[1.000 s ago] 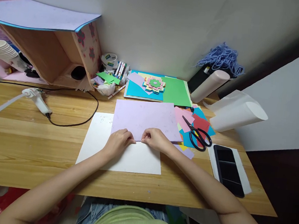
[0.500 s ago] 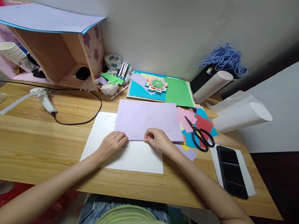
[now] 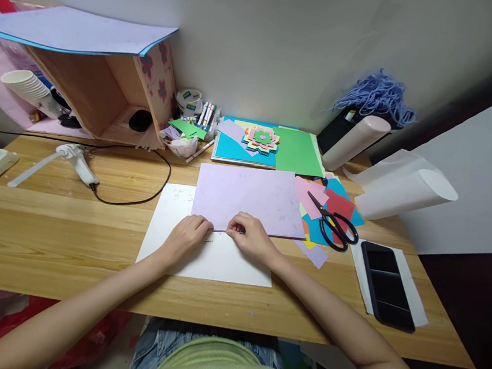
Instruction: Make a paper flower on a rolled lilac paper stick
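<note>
Left hand (image 3: pixel 187 238) and right hand (image 3: pixel 248 235) nearly closed, fingertips pinching the near edge of a lilac sheet (image 3: pixel 249 196), which partly overlaps white paper (image 3: pixel 229 264) on the wooden table (image 3: pixel 61 248), black scissors (image 3: pixel 333 223) to the right over coloured scraps (image 3: pixel 315 192).

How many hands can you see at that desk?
2: the left hand and the right hand, both at the near edge of the lilac sheet, above the white paper. No others show.
</note>
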`<state>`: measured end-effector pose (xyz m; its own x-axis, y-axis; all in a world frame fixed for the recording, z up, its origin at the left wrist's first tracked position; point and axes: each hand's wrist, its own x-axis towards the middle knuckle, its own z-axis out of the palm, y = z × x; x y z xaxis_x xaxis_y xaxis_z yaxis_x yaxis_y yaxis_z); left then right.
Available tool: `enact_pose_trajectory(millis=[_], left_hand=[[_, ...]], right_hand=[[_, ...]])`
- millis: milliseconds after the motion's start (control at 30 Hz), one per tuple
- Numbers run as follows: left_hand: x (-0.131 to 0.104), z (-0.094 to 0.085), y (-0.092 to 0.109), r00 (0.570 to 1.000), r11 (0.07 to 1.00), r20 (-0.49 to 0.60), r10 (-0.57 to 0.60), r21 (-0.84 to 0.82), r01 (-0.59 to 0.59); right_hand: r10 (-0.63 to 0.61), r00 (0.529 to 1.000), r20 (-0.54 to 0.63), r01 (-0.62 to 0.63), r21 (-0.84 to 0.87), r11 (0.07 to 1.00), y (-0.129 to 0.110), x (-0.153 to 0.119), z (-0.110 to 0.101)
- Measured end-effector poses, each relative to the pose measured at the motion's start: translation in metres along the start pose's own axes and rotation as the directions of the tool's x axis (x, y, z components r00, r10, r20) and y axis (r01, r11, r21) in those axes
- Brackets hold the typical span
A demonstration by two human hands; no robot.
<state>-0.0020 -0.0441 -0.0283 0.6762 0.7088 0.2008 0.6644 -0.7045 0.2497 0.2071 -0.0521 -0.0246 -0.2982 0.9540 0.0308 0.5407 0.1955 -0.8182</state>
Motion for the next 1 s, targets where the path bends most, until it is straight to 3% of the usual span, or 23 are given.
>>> enact_pose_trajectory(millis=[133, 300, 533, 733, 833, 1000], left_hand=[[-0.01, -0.005, -0.003, 1.0, 0.999, 0.026, -0.006, 0.053, 0.004], [-0.006, -0.011, -0.003, 0.984, 0.984, -0.014, -0.18, -0.011, 0.18], [0.0, -0.016, -0.006, 0.911, 0.907, 0.053, -0.409, -0.089, 0.412], [0.006, -0.02, -0.014, 0.842, 0.834, 0.108, -0.529, -0.117, 0.539], [0.008, -0.021, -0.019, 0.829, 0.819, 0.107, -0.549, -0.124, 0.56], [0.008, -0.02, -0.024, 0.861, 0.847, 0.079, -0.503, -0.156, 0.509]], right_hand=[[0.008, 1.0, 0.02, -0.008, -0.002, 1.0, 0.001, 0.001, 0.0], [0.025, 0.999, 0.039, -0.025, 0.009, 1.0, 0.001, 0.002, 0.0], [0.081, 0.996, 0.032, -0.082, 0.039, 0.996, -0.002, 0.005, -0.002], [0.223, 0.971, 0.088, -0.227, 0.045, 0.973, -0.002, 0.013, -0.004], [0.256, 0.961, 0.107, -0.259, 0.013, 0.966, -0.003, 0.016, -0.006], [0.256, 0.96, 0.115, -0.258, 0.008, 0.966, -0.002, 0.018, -0.008]])
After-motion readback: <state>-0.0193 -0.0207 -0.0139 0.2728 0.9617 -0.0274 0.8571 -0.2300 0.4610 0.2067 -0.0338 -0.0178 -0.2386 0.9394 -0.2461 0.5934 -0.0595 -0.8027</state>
